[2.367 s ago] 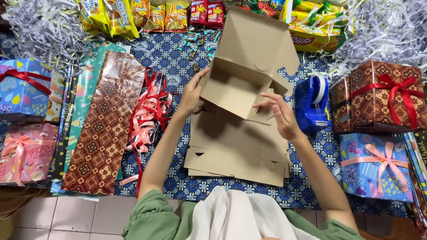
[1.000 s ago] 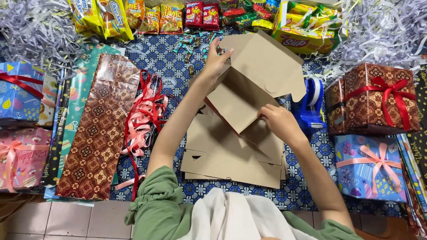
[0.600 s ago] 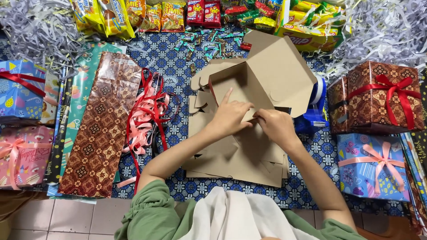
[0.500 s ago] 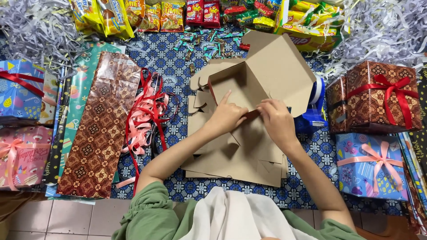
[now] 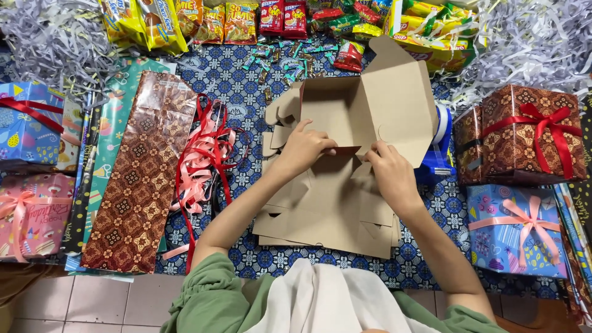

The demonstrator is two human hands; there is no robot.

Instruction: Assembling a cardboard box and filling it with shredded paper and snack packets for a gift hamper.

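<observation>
both of your hands are on the half-folded cardboard box [image 5: 345, 117] sitting in the middle of the blue patterned cloth [image 5: 240, 80]. your left hand [image 5: 302, 151] has its fingers curled down over the near wall of the box, thumb tucked toward the front, pinching that edge. your right hand [image 5: 390, 176] is just beside it — fingertips closed on the same near edge at the box's right corner, under the big open lid flap that leans out to the right. so both grips are closed on cardboard, not spread open.

the box itself rests on top of a stack of flat cardboard blanks [image 5: 327, 213] that lies right in front of you, between your forearms.

stuff around it: a tangle of red and pink ribbon [image 5: 203, 154] to the left of the stack, then a long brown batik-print wrapping sheet [image 5: 139, 179] beside that. a blue tape dispenser [image 5: 438, 148] sits just right of the lid flap, partly hidden by it. wrapped gift boxes [image 5: 524, 132] with bows sit on the far right, more on the far left. snack packets [image 5: 234, 18] line the top edge, with small candies scattered below them, and piles of shredded paper [image 5: 55, 37] fill both top corners.
</observation>
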